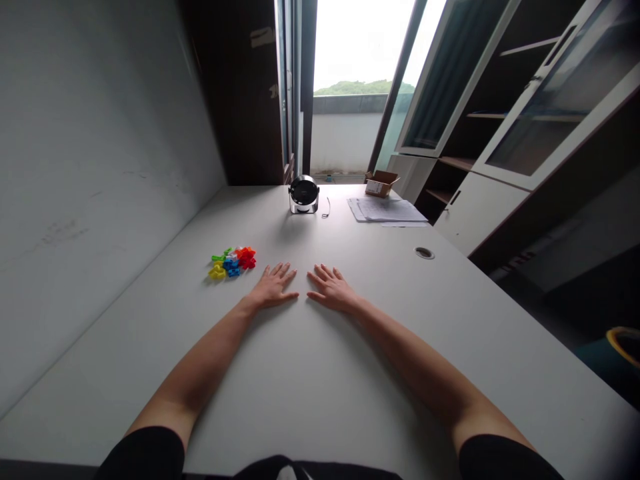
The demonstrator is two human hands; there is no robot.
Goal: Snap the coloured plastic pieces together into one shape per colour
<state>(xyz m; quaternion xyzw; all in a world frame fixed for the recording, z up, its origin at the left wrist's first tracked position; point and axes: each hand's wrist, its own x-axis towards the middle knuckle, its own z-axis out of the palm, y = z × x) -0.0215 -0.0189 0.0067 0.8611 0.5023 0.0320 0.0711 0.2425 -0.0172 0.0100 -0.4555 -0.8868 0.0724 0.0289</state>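
My left hand lies flat on the white table, palm down, fingers spread, holding nothing. My right hand rests the same way just to its right, a small gap between the two. A small heap of coloured plastic pieces, yellow, green, blue and red, sits on the table a little to the left of my left hand, untouched.
A small round black and silver fan stands at the far middle of the table. A stack of papers and a small open cardboard box lie at the far right. A cable hole is right of my hands. A wall runs along the left.
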